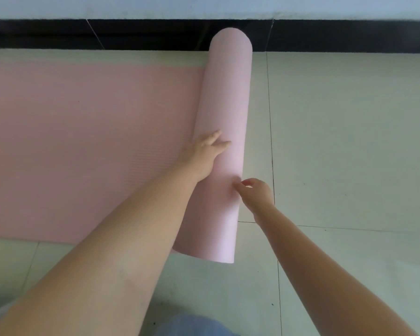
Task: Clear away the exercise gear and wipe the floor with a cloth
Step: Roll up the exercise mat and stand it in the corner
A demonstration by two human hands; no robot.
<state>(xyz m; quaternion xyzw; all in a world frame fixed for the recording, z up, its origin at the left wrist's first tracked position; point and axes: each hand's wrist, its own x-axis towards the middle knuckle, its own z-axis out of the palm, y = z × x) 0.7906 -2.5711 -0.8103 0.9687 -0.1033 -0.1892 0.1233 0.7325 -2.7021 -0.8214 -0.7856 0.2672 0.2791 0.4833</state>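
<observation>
A pink exercise mat lies on the tiled floor, partly rolled. Its rolled part (228, 98) is a long tube running from near me to the far wall. The flat part (83, 141) stretches off to the left. My left hand (205, 147) rests on the roll's left side about halfway along, fingers straight across the top. My right hand (255, 191) is at the roll's right side nearer me, its fingers loosely curled and the fingertips touching the roll's surface. No cloth is in view.
Pale floor tiles (349, 141) spread to the right of the roll and in front of me. A black skirting strip (131, 35) runs along the base of the far wall, close to the roll's far end. Blue fabric (192, 326) shows at the bottom edge.
</observation>
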